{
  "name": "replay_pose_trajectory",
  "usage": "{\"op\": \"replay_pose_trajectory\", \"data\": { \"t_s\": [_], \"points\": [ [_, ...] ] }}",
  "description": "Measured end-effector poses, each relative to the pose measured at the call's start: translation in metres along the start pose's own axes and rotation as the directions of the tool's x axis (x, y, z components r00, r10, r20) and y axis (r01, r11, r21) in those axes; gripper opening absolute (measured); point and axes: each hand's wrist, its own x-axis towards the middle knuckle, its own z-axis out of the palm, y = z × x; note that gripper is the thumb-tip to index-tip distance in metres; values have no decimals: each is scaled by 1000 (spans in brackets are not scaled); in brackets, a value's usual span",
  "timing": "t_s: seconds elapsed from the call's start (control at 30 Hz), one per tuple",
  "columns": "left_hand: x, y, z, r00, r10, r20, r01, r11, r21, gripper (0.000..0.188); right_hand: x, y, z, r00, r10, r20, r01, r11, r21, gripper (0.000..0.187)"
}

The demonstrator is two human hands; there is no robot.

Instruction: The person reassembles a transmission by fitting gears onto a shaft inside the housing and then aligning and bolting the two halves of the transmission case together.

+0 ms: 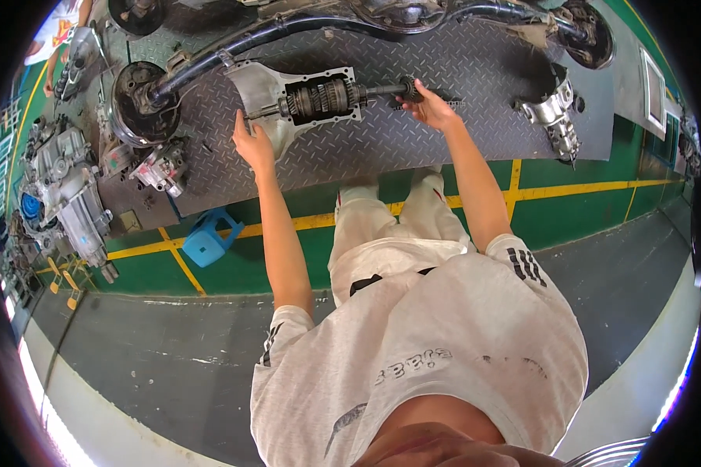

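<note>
An open metal gearbox housing [261, 86] with a flared left end lies on the dark diamond-plate bench. Inside it sits a gear shaft assembly [319, 100] with several toothed gears. Its thin shaft sticks out to the left, where my left hand [255, 146] pinches near the tip, beside the housing's flared rim. On the right a longer shaft [382, 90] reaches out of the housing and ends in a toothed gear [410, 89]. My right hand [432, 109] holds that gear, thumb above and fingers below.
A black axle [210, 62] with drums spans the back of the bench. Another metal casing [553, 113] lies at the right. Several gearbox units [74, 198] crowd the left, near a blue stool [210, 237]. A person's arm [51, 74] shows far left.
</note>
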Motion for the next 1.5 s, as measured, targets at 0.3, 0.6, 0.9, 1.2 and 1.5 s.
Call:
{"op": "replay_pose_trajectory", "data": {
  "t_s": [0.3,0.6,0.9,1.2,1.5],
  "points": [
    [-9,13,8,997,-69,32,68,997,41,66,7,18,17,976,-164,-140,167,986,7,59],
    [-10,2,10,984,-142,109,159,975,-157,74,5,47,92,974,-162,-156,166,986,11,54],
    [-14,34,18,951,-226,213,274,934,-231,79,26,56,70,926,-274,-261,224,952,-207,40],
    [10,-2,21,949,-236,209,306,846,-437,49,-6,58,99,620,-747,-240,285,500,-818,36],
    [26,-11,18,929,-298,222,367,826,-427,31,22,17,123,666,-731,-149,175,347,-921,26]
  ]
}}
